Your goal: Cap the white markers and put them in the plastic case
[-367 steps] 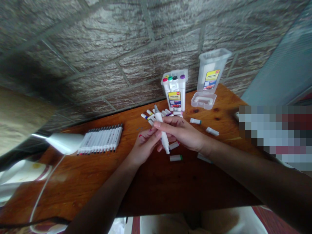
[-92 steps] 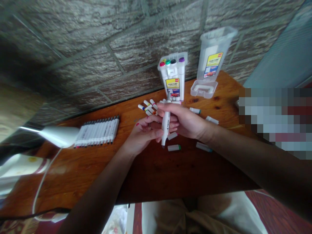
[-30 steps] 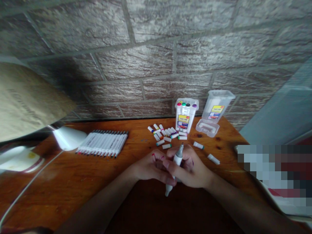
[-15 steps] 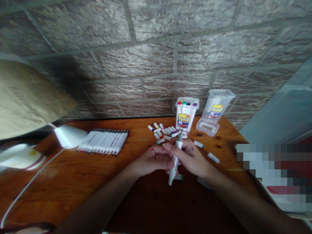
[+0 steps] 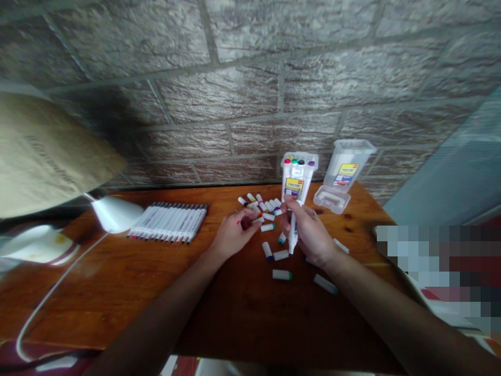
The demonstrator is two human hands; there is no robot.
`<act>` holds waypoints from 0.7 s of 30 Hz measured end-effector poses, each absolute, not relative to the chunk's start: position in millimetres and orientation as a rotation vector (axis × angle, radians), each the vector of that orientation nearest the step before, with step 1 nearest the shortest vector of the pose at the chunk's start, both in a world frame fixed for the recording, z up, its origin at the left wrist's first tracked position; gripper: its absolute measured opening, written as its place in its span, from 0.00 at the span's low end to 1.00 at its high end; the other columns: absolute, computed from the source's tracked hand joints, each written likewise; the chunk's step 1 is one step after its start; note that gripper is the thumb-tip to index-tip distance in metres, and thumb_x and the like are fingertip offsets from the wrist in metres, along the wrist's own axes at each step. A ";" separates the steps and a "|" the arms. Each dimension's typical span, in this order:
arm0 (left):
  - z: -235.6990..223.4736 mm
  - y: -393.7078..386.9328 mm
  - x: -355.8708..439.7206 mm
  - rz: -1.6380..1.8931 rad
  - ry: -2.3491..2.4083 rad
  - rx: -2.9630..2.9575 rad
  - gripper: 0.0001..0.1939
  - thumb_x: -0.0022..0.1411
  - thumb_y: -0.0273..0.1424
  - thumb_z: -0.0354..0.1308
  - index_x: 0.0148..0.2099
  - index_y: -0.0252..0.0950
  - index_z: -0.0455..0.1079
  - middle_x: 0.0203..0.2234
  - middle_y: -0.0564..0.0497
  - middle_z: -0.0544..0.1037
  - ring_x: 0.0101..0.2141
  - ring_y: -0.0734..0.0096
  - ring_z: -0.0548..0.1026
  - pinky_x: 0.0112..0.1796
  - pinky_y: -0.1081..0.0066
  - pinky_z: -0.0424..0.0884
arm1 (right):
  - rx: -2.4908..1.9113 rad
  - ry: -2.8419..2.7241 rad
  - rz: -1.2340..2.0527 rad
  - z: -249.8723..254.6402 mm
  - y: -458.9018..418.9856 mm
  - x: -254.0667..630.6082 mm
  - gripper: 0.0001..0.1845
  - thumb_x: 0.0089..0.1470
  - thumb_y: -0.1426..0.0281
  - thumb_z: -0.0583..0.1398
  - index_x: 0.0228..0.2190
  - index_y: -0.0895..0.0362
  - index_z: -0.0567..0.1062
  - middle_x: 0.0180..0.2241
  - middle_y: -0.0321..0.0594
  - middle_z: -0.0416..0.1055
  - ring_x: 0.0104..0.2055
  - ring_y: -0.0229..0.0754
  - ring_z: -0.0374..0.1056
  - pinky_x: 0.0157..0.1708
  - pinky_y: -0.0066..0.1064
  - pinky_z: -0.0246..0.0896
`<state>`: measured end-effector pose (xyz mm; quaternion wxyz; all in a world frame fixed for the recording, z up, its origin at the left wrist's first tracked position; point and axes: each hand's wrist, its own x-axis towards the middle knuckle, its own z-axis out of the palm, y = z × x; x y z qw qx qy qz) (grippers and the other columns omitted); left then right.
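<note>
My right hand (image 5: 311, 235) is closed around a white marker (image 5: 293, 232), held slanting over the table with its grey end up near the filled marker case (image 5: 299, 175). To its left, my left hand (image 5: 233, 234) has thumb and fingers curled about a white marker cap (image 5: 257, 221) on the tabletop. Close by lie several more caps, among them a green-ended cap (image 5: 267, 227) and a blue-ended cap (image 5: 267, 251). Nearer to me are another green-ended cap (image 5: 282, 274) and a teal-ended cap (image 5: 325, 284). Red ink marks show on my left hand.
A row of capless white markers (image 5: 168, 222) lies on the wooden table (image 5: 136, 297) at left. An open clear case (image 5: 350, 164) stands at the back right against the brick wall (image 5: 250, 94). A lamp (image 5: 50, 156) with a white cord occupies the left side.
My hands have moved apart. The left has gone left to the cap; the right has lifted the marker up and to the right, uncovering caps on the table below.
</note>
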<state>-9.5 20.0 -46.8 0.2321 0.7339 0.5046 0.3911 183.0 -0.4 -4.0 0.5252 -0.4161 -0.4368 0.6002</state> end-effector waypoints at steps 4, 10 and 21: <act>-45.9 15.2 -6.3 0.873 1.455 2.218 0.11 0.64 0.34 0.61 0.47 0.38 0.76 0.39 0.47 0.82 0.39 0.62 0.78 0.43 0.63 0.73 | -0.934 -1.008 1.597 0.0 0.2 185.2 0.26 0.52 0.43 0.58 0.27 0.53 0.66 0.11 0.26 0.53 0.13 0.32 0.44 0.14 0.26 0.40; -43.9 14.8 -5.3 0.844 1.485 2.311 0.10 0.69 0.34 0.54 0.45 0.37 0.74 0.41 0.44 0.81 0.44 0.59 0.78 0.47 0.60 0.73 | -0.788 -1.056 1.784 1.5 -1.7 185.5 0.19 0.57 0.55 0.50 0.35 0.56 0.72 0.13 0.27 0.53 0.14 0.33 0.42 0.15 0.25 0.36; -46.2 14.8 -1.7 1.287 1.351 1.983 0.15 0.71 0.36 0.51 0.56 0.36 0.63 0.46 0.42 0.80 0.45 0.63 0.80 0.50 0.62 0.74 | -0.817 -1.147 1.544 -0.2 -4.9 185.2 0.21 0.52 0.56 0.65 0.45 0.51 0.72 0.23 0.29 0.69 0.20 0.33 0.58 0.18 0.24 0.49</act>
